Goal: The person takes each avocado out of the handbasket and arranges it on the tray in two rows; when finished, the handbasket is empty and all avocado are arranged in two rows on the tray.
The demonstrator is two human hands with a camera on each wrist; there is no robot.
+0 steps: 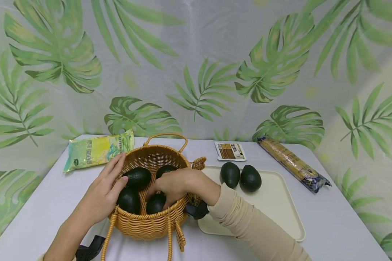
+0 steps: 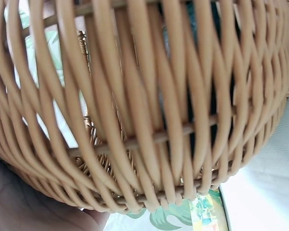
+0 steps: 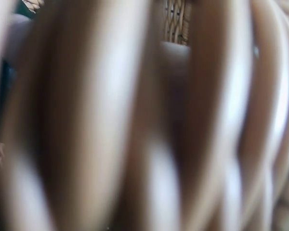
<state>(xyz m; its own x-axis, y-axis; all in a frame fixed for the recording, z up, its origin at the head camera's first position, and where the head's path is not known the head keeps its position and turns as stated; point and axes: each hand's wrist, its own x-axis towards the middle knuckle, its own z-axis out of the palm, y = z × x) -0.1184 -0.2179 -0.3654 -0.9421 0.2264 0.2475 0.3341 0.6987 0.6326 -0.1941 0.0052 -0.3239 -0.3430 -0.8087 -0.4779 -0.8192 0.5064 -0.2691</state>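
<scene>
A wicker basket (image 1: 143, 228) stands left of centre with several dark green avocados inside, among them one avocado (image 1: 138, 178) at its left. My left hand (image 1: 101, 190) holds the basket's left rim, thumb over the edge and fingers along the outside. Inside the basket, my right hand (image 1: 174, 185) grips a dark avocado (image 1: 155, 203) near the front, thumb and fingers on either side of it. The left wrist view shows the woven wall (image 2: 135, 96) close up, with part of the left hand below. Blurred wicker (image 3: 120, 120) fills most of the right wrist view.
Two more avocados (image 1: 250, 178) lie on a cream tray (image 1: 281, 214) at the right. Behind are a yellow-green packet (image 1: 99, 150), a small brown-and-white sachet (image 1: 231, 151) and a long golden packet (image 1: 290, 161). The basket's rear handle (image 1: 166, 135) stands up.
</scene>
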